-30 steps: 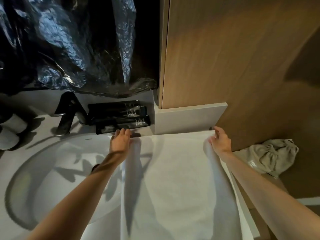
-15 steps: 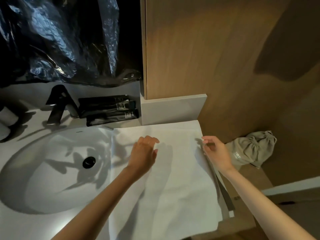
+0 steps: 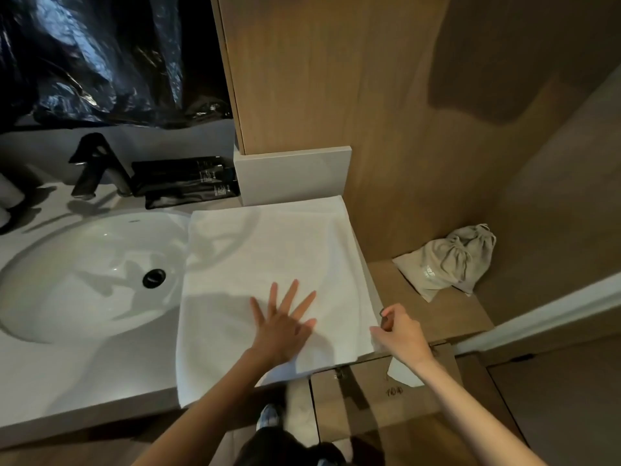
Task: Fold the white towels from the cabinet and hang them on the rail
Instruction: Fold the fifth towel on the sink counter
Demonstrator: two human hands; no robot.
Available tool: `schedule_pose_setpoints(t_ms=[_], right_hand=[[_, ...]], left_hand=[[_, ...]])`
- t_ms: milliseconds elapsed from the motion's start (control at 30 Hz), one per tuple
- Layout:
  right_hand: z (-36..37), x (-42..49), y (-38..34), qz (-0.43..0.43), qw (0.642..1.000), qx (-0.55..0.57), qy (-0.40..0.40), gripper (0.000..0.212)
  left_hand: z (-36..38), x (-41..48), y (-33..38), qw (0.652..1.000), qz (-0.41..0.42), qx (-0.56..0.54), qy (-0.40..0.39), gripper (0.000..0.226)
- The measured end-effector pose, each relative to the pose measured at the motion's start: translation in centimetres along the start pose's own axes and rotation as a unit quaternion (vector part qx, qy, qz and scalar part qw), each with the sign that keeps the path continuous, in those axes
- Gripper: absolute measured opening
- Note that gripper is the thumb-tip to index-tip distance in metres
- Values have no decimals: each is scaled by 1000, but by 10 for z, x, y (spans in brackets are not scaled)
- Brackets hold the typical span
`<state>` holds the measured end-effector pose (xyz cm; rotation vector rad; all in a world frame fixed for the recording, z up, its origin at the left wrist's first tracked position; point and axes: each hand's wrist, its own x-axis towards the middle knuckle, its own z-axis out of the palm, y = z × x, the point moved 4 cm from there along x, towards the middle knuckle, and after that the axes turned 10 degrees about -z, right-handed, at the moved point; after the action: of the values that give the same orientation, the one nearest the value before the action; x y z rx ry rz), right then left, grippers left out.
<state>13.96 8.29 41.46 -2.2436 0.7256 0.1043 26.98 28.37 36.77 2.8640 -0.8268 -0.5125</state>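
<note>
A white towel (image 3: 268, 257) lies spread flat on the counter to the right of the sink, its left edge overlapping the basin rim and its near edge hanging a little over the counter front. My left hand (image 3: 282, 324) presses flat on the towel's near part with fingers spread. My right hand (image 3: 400, 334) pinches the towel's near right corner at the counter edge. A small piece of the towel hangs below that hand. No rail is in view.
White oval sink (image 3: 40, 270) with a black drain (image 3: 154, 278) and black faucet (image 3: 97, 166) at left. Black tubes (image 3: 184, 183) lie behind the towel. Wooden cabinet panel (image 3: 336, 79) rises behind. A grey drawstring bag (image 3: 447, 264) sits on the wooden ledge at right.
Both hands slid from the towel's far edge toward me. My left hand flattened onto the near part; my right moved down the right edge to the near corner. The view rose and pulled back.
</note>
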Motion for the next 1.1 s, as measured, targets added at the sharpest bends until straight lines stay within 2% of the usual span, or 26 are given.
schedule_pose_setpoints(t_ms=[167,333,500,600,667,700,767,833,900,1000,1067,1100], right_hand=[[10,-5,-3,14,999,40,27,43],[2,-9,-1,12,997,59,50,43],[-10,-12,14,26,998,46,41,43],[-8,-12,7,4,1000,-25,14,38],[-7,-12,-2,-42,991,-125,26,28],[-7,-11,-7,-67,988,-136,35,21],[-2,-9,-15,-74,996,-44,15,18],[7,-7,-22,-15,995,92,-39,27],[14,-4,-26,33,985,168,-27,26],[16,-5,-37,20,985,156,67,23],[18,-8,-53,-39,983,141,115,20],[22,-9,-62,-75,981,143,112,19]], left_hand=[[-3,1,-2,999,14,26,27,78],[-3,-1,-5,998,18,54,15,60],[-1,2,-5,997,14,59,41,58],[1,4,-4,997,21,60,40,62],[1,5,-6,998,26,47,30,66],[1,6,-7,998,28,41,40,67],[2,6,-6,998,28,46,37,64],[5,7,-8,998,26,49,19,61],[5,9,-9,998,30,49,22,65],[-1,14,-9,1000,17,-5,18,74],[-6,20,-15,997,-10,-76,-27,64],[-9,21,-19,989,-16,-135,-53,54]])
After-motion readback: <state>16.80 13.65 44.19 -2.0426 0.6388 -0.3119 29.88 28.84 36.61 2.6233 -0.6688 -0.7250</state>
